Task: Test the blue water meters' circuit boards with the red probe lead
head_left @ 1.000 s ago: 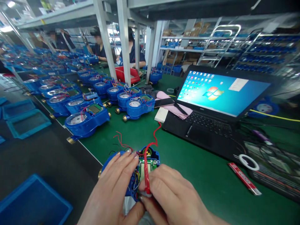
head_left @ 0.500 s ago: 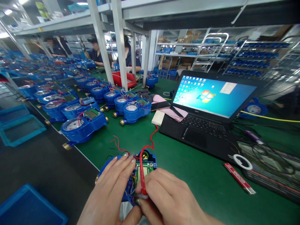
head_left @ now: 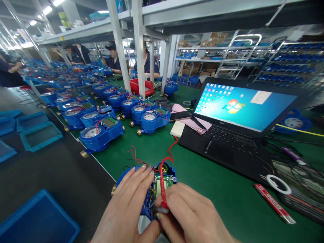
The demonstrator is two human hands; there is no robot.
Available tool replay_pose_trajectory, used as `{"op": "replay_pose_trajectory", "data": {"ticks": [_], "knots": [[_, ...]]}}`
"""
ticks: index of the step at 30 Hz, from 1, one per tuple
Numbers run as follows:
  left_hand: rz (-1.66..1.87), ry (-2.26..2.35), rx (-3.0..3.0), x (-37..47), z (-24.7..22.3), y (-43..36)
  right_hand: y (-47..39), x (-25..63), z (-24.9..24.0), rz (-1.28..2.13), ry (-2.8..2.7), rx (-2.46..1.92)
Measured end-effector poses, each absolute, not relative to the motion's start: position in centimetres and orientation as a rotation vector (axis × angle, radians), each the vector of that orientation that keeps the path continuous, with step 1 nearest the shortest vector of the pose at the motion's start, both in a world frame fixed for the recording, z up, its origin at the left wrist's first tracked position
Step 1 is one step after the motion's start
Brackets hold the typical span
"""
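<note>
Bottom centre: left hand [head_left: 129,197], fingers laid flat on water meter [head_left: 146,210], likely bracing it; right hand [head_left: 193,211] pinches red cable [head_left: 162,182] low, likely for control.

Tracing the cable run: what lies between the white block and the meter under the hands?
In the head view, the red cable, over green tabletop.

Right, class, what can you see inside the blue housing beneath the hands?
A green circuit board, a pale display and coloured wires. Whatever lies under the left hand and right hand is covered and cannot be seen.
</note>
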State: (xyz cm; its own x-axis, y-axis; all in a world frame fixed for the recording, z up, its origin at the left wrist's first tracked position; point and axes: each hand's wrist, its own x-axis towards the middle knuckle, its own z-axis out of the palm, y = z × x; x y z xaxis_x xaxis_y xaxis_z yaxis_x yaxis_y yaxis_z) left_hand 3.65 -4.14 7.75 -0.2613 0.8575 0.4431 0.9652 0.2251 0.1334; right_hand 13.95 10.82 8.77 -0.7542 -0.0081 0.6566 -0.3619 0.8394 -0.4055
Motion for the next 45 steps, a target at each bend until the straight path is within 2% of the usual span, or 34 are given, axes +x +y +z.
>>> {"op": "replay_pose_trajectory", "data": {"ticks": [10,26,45], "knots": [[-0.679,-2.489,-1.703,5.3,10.2,-4.1,10.7,14.9,9.4,0.706,-2.408,0.261],[-0.849,-2.522,-1.69,5.4,9.9,-4.1,10.8,15.3,9.6,0.67,-2.501,0.248],[-0.773,-2.498,-1.679,5.4,9.8,-4.1,10.6,15.2,9.3,0.776,-2.477,0.215]]}}
